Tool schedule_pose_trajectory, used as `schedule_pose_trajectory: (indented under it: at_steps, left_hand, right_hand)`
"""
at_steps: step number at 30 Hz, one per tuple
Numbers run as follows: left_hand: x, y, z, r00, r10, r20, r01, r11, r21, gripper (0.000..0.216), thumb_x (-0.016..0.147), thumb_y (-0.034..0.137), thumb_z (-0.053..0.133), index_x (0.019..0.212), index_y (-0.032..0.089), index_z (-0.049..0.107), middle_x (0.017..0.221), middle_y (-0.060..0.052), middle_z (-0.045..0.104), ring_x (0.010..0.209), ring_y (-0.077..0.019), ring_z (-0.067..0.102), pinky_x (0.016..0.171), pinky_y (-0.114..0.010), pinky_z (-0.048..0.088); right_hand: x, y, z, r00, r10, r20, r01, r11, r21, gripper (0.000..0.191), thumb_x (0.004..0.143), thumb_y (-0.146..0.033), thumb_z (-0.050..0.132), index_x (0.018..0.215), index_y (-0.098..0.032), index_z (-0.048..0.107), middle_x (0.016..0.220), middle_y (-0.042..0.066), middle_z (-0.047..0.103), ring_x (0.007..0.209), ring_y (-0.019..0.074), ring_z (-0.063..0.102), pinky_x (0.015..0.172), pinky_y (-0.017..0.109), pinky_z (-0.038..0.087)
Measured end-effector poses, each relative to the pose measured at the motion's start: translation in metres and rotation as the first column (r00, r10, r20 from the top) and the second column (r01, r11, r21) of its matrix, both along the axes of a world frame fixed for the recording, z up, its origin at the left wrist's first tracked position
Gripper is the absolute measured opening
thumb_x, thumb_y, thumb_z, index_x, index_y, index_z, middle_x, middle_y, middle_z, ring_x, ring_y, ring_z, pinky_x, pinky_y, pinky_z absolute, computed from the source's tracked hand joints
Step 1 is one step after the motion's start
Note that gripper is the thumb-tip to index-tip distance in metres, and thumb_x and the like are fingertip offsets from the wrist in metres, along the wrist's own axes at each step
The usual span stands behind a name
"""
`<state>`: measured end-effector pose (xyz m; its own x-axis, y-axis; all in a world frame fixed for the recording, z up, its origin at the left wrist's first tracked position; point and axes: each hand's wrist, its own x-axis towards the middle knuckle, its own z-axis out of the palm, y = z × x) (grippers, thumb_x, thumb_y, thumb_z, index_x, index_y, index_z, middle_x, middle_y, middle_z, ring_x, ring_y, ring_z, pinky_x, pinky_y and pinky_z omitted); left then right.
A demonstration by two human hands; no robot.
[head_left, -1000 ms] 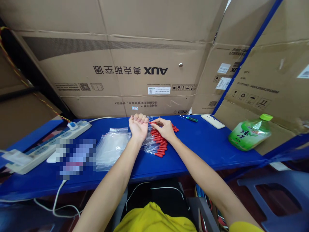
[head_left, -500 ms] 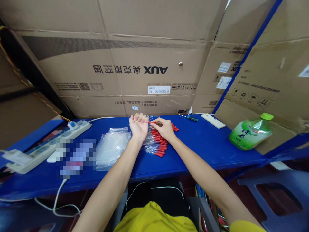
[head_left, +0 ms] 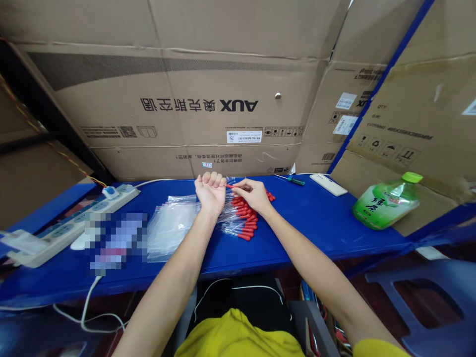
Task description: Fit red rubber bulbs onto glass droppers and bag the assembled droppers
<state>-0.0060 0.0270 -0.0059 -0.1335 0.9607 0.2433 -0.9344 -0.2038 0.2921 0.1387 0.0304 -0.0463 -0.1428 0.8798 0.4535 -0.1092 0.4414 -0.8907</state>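
My left hand [head_left: 210, 190] is raised palm-up over the blue shelf [head_left: 312, 223], its fingers curled into a fist round something I cannot make out. My right hand [head_left: 253, 194] pinches a thin red-tipped dropper [head_left: 231, 186] and holds its tip against the left fist. Under both hands lies a pile of clear droppers with red bulbs [head_left: 243, 218]. A stack of clear plastic bags [head_left: 171, 225] lies just left of my left wrist.
A white power strip [head_left: 70, 223] with a cable lies at the left. A green bottle [head_left: 386, 202] lies on its side at the right. A small screwdriver [head_left: 295, 181] and a white flat object [head_left: 327, 185] sit at the back. Cardboard boxes [head_left: 208, 99] wall the rear.
Both hands have stayed together over the pile, drifting slightly left and away from me. The dropper is still pinched against the left fist.
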Motion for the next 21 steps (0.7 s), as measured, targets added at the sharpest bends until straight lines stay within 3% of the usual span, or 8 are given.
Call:
schedule_pose_trajectory:
  at_steps: [5, 21]
  left_hand:
    - [0.0015, -0.0020, 0.0013, 0.999, 0.019, -0.050, -0.021, 0.999, -0.041, 0.042, 0.106, 0.033, 0.029, 0.067, 0.021, 0.018, 0.060, 0.005, 0.016, 0.050, -0.0120, 0.021, 0.050, -0.025, 0.032]
    - [0.0060, -0.0019, -0.0028, 0.999, -0.024, -0.026, 0.025, 1.000, 0.015, 0.042, 0.106, 0.031, 0.031, 0.066, 0.021, 0.021, 0.061, 0.005, 0.016, 0.050, -0.0113, 0.022, 0.049, -0.025, 0.032]
  right_hand:
    - [0.0002, -0.0004, 0.0001, 0.999, -0.025, 0.032, 0.024, 1.000, 0.009, 0.042, 0.070, -0.058, 0.085, 0.084, -0.021, 0.073, 0.080, 0.005, 0.079, 0.074, 0.0258, 0.078, 0.077, 0.041, 0.067]
    - [0.0007, -0.0031, 0.0023, 0.999, -0.023, 0.041, 0.021, 0.999, 0.046, 0.038, 0.072, -0.054, 0.086, 0.080, -0.020, 0.073, 0.076, 0.005, 0.078, 0.070, 0.0254, 0.077, 0.072, 0.039, 0.067]
